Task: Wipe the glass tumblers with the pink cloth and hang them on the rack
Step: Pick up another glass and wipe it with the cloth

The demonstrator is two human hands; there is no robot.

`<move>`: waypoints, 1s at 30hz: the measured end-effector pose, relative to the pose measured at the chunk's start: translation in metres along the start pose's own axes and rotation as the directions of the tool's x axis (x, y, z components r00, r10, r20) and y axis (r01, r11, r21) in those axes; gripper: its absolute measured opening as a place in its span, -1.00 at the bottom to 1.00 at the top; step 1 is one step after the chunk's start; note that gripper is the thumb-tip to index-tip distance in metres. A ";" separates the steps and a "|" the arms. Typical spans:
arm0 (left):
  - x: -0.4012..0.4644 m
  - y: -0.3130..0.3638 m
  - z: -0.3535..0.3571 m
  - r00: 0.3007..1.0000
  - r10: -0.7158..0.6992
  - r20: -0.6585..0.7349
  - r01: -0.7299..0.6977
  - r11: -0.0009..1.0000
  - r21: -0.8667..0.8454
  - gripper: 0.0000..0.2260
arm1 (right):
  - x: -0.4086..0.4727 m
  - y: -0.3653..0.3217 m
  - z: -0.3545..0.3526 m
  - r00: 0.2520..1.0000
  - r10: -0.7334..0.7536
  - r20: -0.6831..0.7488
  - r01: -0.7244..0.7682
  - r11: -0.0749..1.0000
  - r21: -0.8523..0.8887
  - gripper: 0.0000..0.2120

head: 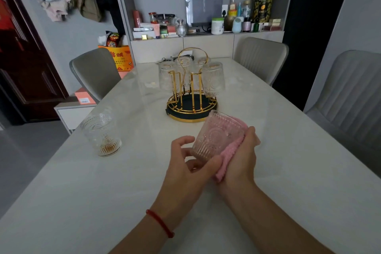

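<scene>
My left hand (189, 163) grips the base of a patterned glass tumbler (216, 138), which is tilted with its mouth toward the rack. My right hand (243, 154) holds the pink cloth (228, 152) wrapped against the tumbler's right side. Just beyond stands the gold wire rack (191, 107) on its dark round tray, with several tumblers (213, 78) hanging upside down on its pegs. Another tumbler (102, 133) stands upright on the table to the left, apart from both hands.
The white table (288, 171) runs away from me. Grey chairs stand at the left (94, 72), back right (259, 57) and right (350, 97). A cluttered shelf (206, 27) lines the far wall. A small white side table (74, 109) sits to the left.
</scene>
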State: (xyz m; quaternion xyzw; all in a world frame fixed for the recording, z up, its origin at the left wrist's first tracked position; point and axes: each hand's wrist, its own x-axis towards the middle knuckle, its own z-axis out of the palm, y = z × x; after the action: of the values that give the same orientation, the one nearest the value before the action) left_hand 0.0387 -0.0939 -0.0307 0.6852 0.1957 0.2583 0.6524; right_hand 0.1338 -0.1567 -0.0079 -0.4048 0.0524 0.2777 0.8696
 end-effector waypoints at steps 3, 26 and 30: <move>0.001 0.001 -0.006 0.999 0.034 -0.036 -0.037 0.997 -0.068 -0.51 | 0.000 0.002 0.002 0.999 0.027 0.045 -0.028 1.000 0.012 -0.34; 0.004 0.012 -0.002 0.995 -0.102 -0.008 0.101 0.989 -0.104 -0.37 | 0.008 0.007 -0.006 0.986 0.125 0.107 -0.128 0.991 0.023 -0.34; 0.005 0.008 -0.001 0.984 -0.179 -0.008 0.179 0.983 -0.034 -0.36 | 0.016 0.014 -0.005 0.994 0.102 0.041 -0.103 0.994 0.022 -0.29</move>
State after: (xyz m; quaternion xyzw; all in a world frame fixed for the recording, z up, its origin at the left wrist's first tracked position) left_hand 0.0410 -0.0907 -0.0224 0.6525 0.2558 0.2058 0.6830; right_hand 0.1406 -0.1463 -0.0261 -0.3855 0.0591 0.3292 0.8600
